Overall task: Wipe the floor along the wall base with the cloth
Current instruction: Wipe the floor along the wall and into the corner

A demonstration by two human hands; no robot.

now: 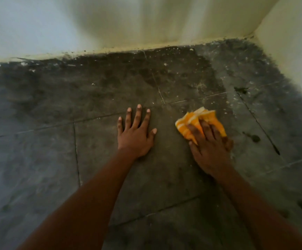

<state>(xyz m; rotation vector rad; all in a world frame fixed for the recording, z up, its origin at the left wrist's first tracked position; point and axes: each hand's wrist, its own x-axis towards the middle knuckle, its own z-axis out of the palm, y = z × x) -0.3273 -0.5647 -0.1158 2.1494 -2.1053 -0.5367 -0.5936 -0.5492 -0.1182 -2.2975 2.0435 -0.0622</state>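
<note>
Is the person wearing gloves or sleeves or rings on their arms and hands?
No. Both forearms are bare as far as the picture shows, with no sleeves in view. The left hand and the right hand have no gloves, and no rings, watch or bracelets show. The left hand's fingernails look short and pale.

Dim, soft overall with motion blur, wide-angle bending at edges, brightest on the wall (146,20), floor (38,159) murky.
</note>
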